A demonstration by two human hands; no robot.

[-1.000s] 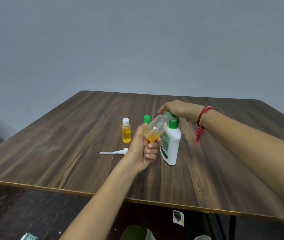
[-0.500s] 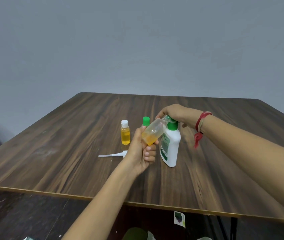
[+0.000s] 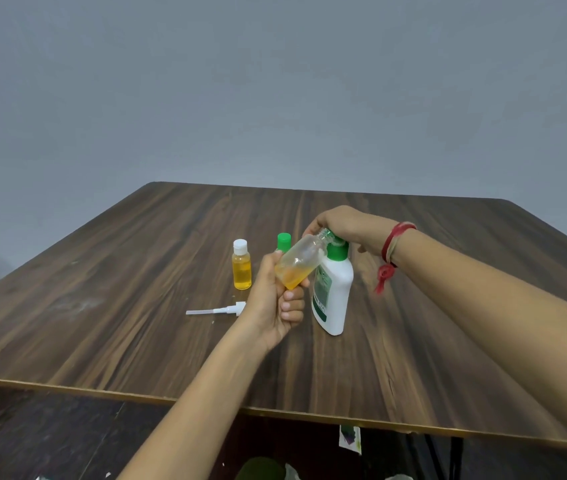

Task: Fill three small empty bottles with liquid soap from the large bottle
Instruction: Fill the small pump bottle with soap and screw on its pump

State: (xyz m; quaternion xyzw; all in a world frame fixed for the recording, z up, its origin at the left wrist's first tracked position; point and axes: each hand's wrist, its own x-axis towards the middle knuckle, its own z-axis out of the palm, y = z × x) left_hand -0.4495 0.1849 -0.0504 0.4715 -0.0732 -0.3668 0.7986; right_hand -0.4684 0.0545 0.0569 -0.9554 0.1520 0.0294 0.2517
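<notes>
A large white soap bottle with a green pump collar stands upright on the wooden table. My right hand presses down on its pump top. My left hand holds a small clear bottle, tilted with its open neck at the pump and orange liquid in its bottom part. A small white-capped bottle full of orange liquid stands to the left. Behind my left hand a green-capped bottle is mostly hidden.
A white spray-pump cap with its tube lies on the table left of my left hand. The table's front edge runs across the lower view, with dark floor and scraps beneath. A red thread band is on my right wrist.
Both hands and the bottles have kept their places; only the view shifted slightly. The orange liquid level in the tilted bottle looks much the same.
</notes>
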